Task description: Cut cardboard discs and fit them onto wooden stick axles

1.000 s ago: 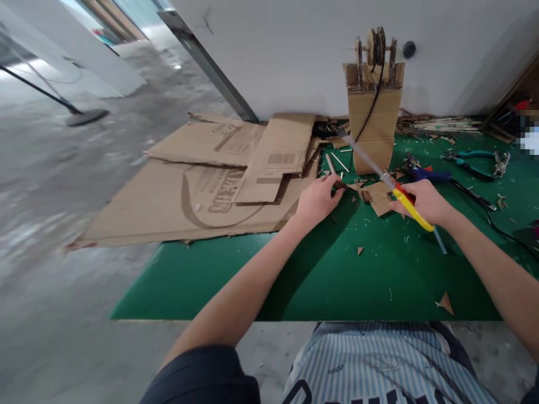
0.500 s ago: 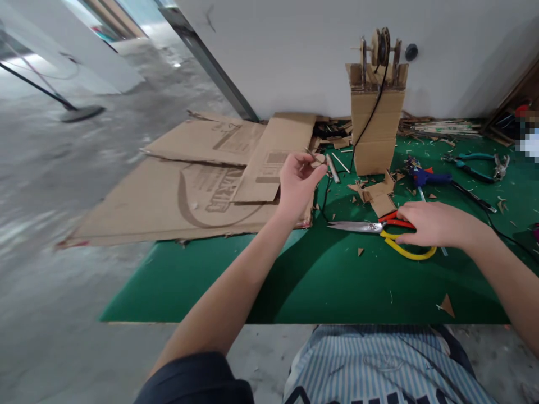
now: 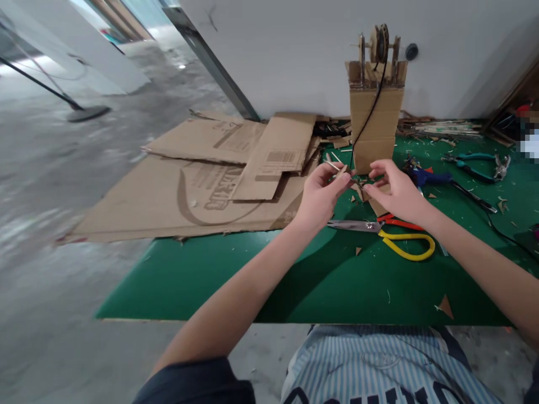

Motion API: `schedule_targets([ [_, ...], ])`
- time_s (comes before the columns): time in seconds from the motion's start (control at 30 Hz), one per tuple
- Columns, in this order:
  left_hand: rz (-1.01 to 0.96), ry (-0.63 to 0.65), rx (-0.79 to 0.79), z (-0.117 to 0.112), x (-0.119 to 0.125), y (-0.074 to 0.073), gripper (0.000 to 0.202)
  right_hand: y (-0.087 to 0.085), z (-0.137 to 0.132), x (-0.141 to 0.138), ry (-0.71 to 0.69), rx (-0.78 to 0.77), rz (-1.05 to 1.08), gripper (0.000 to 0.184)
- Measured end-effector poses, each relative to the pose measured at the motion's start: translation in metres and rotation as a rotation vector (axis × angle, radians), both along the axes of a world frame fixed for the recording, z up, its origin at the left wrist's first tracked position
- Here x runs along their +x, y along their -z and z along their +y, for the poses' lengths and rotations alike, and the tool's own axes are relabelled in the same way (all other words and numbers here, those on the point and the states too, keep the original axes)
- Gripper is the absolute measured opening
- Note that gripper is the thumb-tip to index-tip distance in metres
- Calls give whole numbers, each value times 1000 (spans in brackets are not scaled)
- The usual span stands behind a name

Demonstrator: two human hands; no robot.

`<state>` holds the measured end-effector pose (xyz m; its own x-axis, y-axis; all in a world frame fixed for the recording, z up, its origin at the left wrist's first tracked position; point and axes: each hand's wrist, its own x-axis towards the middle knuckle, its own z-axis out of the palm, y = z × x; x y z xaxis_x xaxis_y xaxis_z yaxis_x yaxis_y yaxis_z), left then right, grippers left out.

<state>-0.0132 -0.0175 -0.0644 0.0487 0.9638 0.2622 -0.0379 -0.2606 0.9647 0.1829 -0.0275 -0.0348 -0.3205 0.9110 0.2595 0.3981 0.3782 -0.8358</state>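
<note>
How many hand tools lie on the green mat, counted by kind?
Scissors: 1
Pliers: 1
Glue gun: 1
Total: 3
No hand touches a tool: the left hand and right hand pinch a small tan piece.

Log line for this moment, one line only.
left hand: pinching small piece | right hand: pinching same piece | scissors: flat on green mat, untouched | cardboard tower: upright behind hands
</note>
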Motion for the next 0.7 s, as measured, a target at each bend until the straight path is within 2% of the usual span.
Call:
schedule_targets([
  [0.13, -159, 49, -92, -2, -2, 6, 26, 11, 2, -4, -87, 36, -80, 19],
  [0.27, -246, 79, -172, -11, 2, 12, 37, 18, 5, -8, -96, 85, -146, 16],
  [0.33, -259, 109, -186, -13, 2, 16, 43, 20, 7, -7, -91, 116, -182, 8],
  [0.43, -227, 156, -170, -9, -3, 21, 57, 19, 7, 1, -69, 211, -287, 4],
  [0.53, -138, 185, -49, 9, -23, 23, 61, 11, 5, 17, -29, 281, -372, 9],
  [0.57, -87, 140, 28, 18, -32, 22, 59, 10, 4, 25, -14, 290, -390, 10],
  [0.6, 2, 30, 118, 27, -41, 21, 56, 10, 2, 32, 3, 300, -407, 11],
  [0.67, 268, -222, 235, 48, -59, 17, 46, 15, -1, 47, 43, 320, -424, 10],
  [0.7, 429, -294, 255, 59, -66, 14, 40, 19, -3, 53, 59, 325, -425, 10],
])
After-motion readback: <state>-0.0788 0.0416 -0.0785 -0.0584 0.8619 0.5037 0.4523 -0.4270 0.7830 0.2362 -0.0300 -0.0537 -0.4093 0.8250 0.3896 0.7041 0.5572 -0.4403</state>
